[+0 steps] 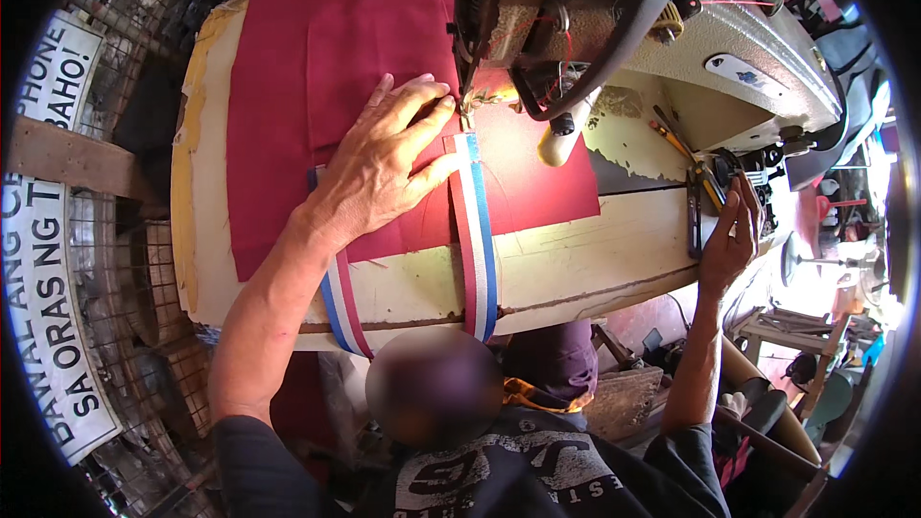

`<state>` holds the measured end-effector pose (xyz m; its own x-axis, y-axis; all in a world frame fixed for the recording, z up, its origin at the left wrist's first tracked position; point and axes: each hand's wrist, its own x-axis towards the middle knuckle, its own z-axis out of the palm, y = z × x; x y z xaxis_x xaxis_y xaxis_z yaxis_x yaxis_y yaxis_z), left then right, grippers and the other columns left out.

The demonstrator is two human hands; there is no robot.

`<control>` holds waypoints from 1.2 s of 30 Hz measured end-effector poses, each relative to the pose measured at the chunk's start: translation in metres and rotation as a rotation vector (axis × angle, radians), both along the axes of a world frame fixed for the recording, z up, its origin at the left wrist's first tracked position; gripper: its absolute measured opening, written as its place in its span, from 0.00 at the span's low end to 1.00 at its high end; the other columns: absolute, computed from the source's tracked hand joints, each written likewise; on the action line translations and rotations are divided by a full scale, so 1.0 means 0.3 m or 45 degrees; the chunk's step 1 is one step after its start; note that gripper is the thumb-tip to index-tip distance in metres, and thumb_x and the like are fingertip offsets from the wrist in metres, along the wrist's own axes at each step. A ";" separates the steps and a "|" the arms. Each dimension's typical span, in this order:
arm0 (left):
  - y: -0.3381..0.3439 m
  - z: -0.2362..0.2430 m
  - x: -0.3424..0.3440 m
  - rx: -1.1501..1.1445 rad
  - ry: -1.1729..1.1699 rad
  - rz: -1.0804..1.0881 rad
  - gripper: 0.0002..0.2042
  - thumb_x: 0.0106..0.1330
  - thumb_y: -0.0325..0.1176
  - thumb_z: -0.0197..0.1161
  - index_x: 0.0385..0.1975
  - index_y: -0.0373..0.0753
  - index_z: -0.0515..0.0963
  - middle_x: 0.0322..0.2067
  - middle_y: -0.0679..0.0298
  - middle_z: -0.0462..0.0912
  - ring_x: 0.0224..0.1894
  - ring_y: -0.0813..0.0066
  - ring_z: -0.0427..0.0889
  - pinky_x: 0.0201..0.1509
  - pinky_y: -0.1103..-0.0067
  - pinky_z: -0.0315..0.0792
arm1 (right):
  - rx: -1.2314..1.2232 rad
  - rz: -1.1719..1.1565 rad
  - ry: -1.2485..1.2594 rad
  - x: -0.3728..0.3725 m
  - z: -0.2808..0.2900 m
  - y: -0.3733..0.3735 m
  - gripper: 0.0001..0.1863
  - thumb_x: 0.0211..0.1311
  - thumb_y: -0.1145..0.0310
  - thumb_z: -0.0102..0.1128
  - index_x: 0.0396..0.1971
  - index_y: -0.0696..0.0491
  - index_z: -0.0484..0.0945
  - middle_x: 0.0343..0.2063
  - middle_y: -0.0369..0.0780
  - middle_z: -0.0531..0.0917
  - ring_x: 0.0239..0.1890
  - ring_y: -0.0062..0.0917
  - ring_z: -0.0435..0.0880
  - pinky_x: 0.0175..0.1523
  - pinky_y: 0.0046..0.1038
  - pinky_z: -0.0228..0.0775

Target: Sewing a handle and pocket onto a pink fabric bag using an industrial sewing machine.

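Observation:
A dark red cloth [288, 67] lies on the bed of a sewing machine [624, 48]. My left hand [389, 149] rests on it, fingers spread, the thumb at the edge of a striped ribbon [477, 240]. The ribbon is blue, white and red; one end sits just below the presser foot [467, 120], and two lengths hang over the table's near edge. A lamp [558, 142] lights the cloth beside the needle. At the right end, my right hand [731, 238] has its fingers stretched out next to small dark tools; any contact with them is unclear.
Yellow-handled tools [708, 182] and dark scissors-like tools [694, 221] lie at the machine's right end. A curved black handle [648, 38] juts out before the machine head. Wire mesh [144, 0] with signs stands at the left. Wooden frames [806, 336] fill the lower right.

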<state>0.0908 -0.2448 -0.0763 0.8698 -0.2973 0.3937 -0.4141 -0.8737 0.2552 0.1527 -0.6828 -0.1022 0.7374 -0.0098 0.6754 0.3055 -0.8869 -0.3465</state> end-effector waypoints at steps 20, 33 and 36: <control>-0.025 0.028 -0.052 -0.064 0.072 -0.030 0.27 0.62 0.36 0.72 0.60 0.34 0.75 0.61 0.56 0.73 0.67 0.56 0.71 0.77 0.57 0.59 | 0.037 -0.009 -0.018 -0.002 -0.002 0.002 0.14 0.75 0.70 0.55 0.52 0.57 0.85 0.55 0.43 0.85 0.59 0.32 0.81 0.64 0.33 0.71; -0.009 -0.002 -0.014 -0.039 -0.034 -0.042 0.24 0.64 0.41 0.69 0.55 0.32 0.76 0.56 0.54 0.75 0.66 0.54 0.72 0.75 0.55 0.62 | -0.131 0.024 -0.073 -0.001 0.011 -0.006 0.22 0.78 0.68 0.49 0.67 0.55 0.71 0.67 0.46 0.73 0.71 0.40 0.67 0.72 0.41 0.59; -0.012 0.009 -0.016 -0.044 -0.049 -0.011 0.24 0.64 0.41 0.70 0.55 0.32 0.77 0.57 0.54 0.75 0.66 0.54 0.72 0.76 0.55 0.61 | -0.123 0.034 -0.077 -0.003 0.017 -0.006 0.22 0.78 0.68 0.48 0.67 0.56 0.71 0.67 0.46 0.73 0.71 0.40 0.68 0.73 0.41 0.58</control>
<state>0.0861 -0.2484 -0.0736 0.8515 -0.2902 0.4367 -0.4314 -0.8611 0.2690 0.1517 -0.6846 -0.0971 0.6943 0.0768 0.7156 0.3474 -0.9065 -0.2399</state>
